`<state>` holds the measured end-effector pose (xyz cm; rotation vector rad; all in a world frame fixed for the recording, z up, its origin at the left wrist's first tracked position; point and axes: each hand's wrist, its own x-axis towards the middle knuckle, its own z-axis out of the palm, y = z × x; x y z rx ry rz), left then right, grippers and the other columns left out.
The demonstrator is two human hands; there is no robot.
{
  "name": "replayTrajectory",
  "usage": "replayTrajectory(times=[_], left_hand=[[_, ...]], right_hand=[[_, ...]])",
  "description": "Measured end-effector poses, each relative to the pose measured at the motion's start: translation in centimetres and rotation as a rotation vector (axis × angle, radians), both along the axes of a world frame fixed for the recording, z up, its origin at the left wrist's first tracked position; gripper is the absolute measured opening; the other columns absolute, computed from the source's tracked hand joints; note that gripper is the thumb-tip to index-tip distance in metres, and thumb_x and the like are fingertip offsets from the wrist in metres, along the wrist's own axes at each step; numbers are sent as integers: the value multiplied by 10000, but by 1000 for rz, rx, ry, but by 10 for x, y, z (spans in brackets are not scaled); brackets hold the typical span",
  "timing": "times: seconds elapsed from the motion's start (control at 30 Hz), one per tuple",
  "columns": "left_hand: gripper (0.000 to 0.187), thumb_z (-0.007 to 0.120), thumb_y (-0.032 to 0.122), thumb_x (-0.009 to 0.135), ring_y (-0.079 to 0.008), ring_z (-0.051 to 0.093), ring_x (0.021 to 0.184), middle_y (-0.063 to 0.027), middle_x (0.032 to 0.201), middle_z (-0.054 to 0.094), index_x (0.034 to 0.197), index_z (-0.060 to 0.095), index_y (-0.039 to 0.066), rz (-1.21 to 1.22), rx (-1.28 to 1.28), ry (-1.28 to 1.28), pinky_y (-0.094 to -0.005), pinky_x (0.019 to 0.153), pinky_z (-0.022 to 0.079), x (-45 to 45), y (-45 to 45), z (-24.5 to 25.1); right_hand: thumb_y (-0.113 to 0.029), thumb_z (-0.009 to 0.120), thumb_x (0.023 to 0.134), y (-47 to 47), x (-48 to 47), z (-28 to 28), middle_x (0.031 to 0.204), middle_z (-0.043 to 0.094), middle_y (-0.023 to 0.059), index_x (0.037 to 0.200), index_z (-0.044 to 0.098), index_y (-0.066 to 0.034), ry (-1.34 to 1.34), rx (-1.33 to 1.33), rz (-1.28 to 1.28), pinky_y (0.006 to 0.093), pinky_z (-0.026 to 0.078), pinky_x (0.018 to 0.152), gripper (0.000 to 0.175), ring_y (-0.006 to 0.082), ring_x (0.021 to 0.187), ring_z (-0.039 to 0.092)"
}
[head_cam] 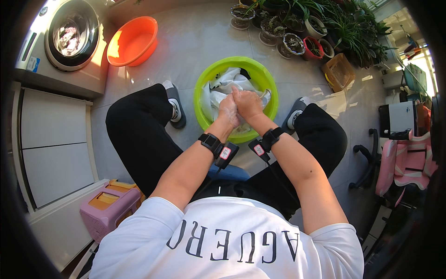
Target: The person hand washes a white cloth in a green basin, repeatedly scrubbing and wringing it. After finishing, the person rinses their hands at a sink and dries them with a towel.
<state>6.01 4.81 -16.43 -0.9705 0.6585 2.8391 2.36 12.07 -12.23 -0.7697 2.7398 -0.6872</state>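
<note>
A lime-green plastic basin [201, 115] stands on the floor between my feet, with wet white cloth [228, 78] bearing dark markings bunched inside. Over its near half, my left hand [228, 110] and my right hand [247, 104] are pressed together above the cloth, fingers curled. Foam or suds coat the left wrist. The hands hide whatever lies between them, so I cannot tell whether either grips the cloth. Each wrist wears a black strap with a small black box.
An orange basin [134, 43] sits at the upper left beside a front-loading washing machine [26, 66]. Potted plants [292, 43] and a brown plastic container [338, 74] are at the upper right. A pink pet carrier [104, 209] is at the lower left, a pink chair [386, 167] at the right.
</note>
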Motion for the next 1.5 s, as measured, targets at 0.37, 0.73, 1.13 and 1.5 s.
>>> replayTrajectory(times=[0.37,0.73,1.13,1.5], left_hand=[[467,260,414,961,-342,533,1035,-154,1122,568,1087,523,50,-228,405,791,-488,955,376,7,-22,-35],[377,323,332,967,-251,556,996,-84,1105,582,1053,555,48,-65,128,41,-398,892,447,2,-7,5],[399,321,377,958,-293,571,1002,-142,1067,594,1043,540,55,-90,61,19,-442,894,449,3,25,23],[436,338,394,964,-299,558,1045,-139,1147,570,1131,520,35,-173,44,-12,-449,920,448,5,10,44]], right_hand=[[-341,354,947,-11,27,28,775,651,175,833,651,-53,94,-110,69,448,502,668,429,359,739,634],[-322,370,948,-4,18,-2,787,658,156,832,659,-50,140,-56,29,453,516,631,414,340,725,642],[-322,377,951,23,-13,-38,713,632,165,823,621,-41,235,30,11,431,498,603,393,363,663,617],[-180,453,895,14,-5,-13,730,643,166,901,614,-64,234,9,116,425,501,547,198,317,628,629]])
